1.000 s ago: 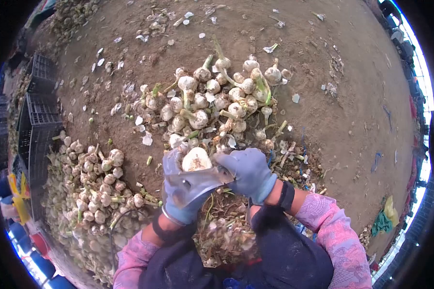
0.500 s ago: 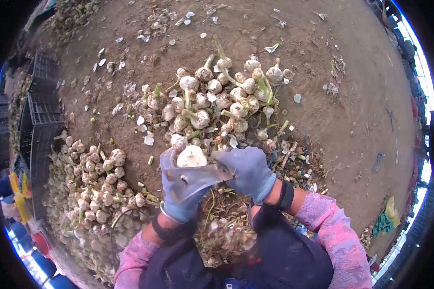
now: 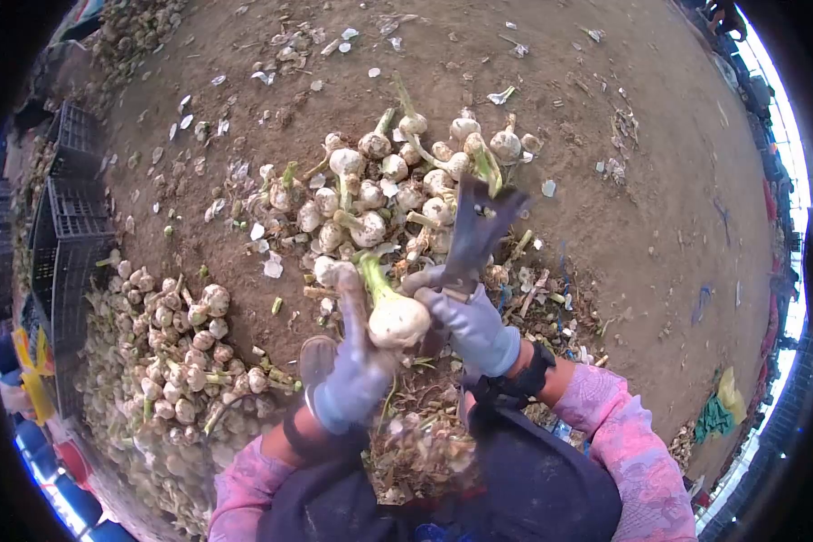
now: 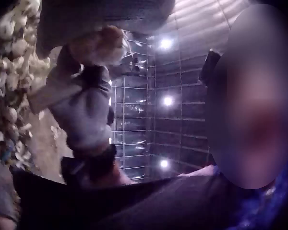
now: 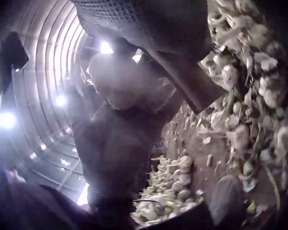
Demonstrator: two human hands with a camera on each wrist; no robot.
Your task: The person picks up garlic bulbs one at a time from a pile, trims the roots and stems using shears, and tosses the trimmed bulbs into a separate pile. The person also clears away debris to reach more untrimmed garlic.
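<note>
garlic bulb point(image 3: 397, 321) sits between the gloved hands. left hand point(image 3: 352, 375), at seven o'clock from it, curls round it. right hand point(image 3: 474, 325), at three o'clock, grips a knife point(image 3: 477, 226).

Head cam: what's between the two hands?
One garlic bulb, stalk up, held in the left hand; the right hand, gripping a dark tool, is right beside it. Head view.

The garlic point(image 3: 397, 321) is a plump, pale bulb with a thick green stem that slants toward 11 o'clock. It sits in the left hand point(image 3: 352, 375). The knife point(image 3: 475, 230), a broad dark blade, stands upright in the right hand point(image 3: 471, 323) at the bulb's 1 o'clock, with its tip toward 12 o'clock.
</note>
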